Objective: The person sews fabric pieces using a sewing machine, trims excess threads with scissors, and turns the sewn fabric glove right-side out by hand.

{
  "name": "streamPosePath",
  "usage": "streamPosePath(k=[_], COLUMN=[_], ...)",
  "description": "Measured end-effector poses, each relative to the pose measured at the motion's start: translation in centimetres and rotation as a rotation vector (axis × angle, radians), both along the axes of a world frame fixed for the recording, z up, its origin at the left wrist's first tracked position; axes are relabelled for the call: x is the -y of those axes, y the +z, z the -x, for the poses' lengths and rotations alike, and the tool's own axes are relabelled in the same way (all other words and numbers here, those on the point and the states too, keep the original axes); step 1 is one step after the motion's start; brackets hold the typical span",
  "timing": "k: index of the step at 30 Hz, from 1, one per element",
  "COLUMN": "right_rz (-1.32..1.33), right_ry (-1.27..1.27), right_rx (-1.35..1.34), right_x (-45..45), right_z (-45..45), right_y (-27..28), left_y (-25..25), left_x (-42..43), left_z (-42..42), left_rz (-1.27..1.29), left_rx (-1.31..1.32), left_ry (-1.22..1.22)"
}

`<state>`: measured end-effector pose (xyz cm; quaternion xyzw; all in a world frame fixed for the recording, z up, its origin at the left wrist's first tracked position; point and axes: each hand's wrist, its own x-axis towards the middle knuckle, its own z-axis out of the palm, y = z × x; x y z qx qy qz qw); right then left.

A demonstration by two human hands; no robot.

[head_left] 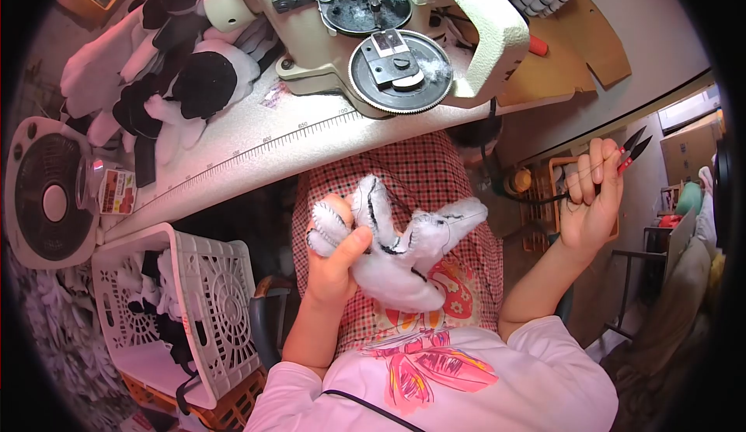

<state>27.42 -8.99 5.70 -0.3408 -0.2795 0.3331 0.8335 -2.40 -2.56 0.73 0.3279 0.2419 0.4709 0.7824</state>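
My left hand [336, 257] grips a white fuzzy plush piece [396, 280] above my lap, thumb on top and fingers curled round its left side. The piece has several lobes, with dark stitching along the seams and thin dark thread over its right lobe. Raised on the right and apart from the plush, my right hand [592, 191] is closed around small thread snips [636, 152] with red on the handles. Their dark blades point up and outward, slightly parted. A thin dark thread runs near the right fingers; I cannot tell where it ends.
A sewing machine [400, 71] with a round toothed plate stands on the table [233, 169], which has a printed ruler edge. White and black plush pieces [206, 86] are heaped at left. A fan [53, 199], white crate [225, 308] and orange basket [553, 199] are around me.
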Motion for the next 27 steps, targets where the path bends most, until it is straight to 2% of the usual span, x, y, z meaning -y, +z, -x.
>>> streamPosePath(k=[5,8,9,11,16,18,20,22,24,25,27], right_rz=[0.007,0.109,0.131,0.171,0.320,0.454,0.299,0.095,0.062,-0.016,0.000], right_ry=[-0.020,-0.086,-0.078,-0.074,0.013,-0.380,-0.200,0.003,0.238,0.262,0.224], right_rx=[-0.003,0.047,0.094,0.144,0.198,0.627,0.601,0.721,0.894,0.980,1.019], right_x=[-0.2,-0.4,-0.4,-0.6,-1.3,-2.5,-1.0,0.4,1.0,0.2,-0.1], right_z=[0.2,0.8,0.9,1.4,3.3,5.3,7.2,9.0,10.7,11.4,12.9], right_y=[0.0,0.1,-0.1,-0.2,-2.3,-3.1,-1.9,-2.3,-1.0,-0.5,-0.9], left_y=[-0.3,-0.8,-1.5,-2.4,-1.2,-0.1,0.3,0.9,0.8,0.8,-0.1], left_x=[0.0,-0.1,-0.5,-1.4,-2.4,-1.9,-1.5,-1.4,-1.7,-1.7,-1.9], left_z=[0.0,0.2,0.3,-0.4,-2.2,-2.1,-2.2,-2.3,-2.7,-3.0,-3.3], left_rz=[0.041,0.187,0.321,0.267,0.171,0.301,0.384,0.508,0.546,0.546,0.574], left_rx=[0.001,0.135,0.390,0.712,1.090,1.141,1.197,1.193,1.201,1.236,1.342], left_ry=[-0.012,-0.069,-0.191,-0.476,-0.755,-0.680,-0.634,-0.582,-0.589,-0.625,-0.808])
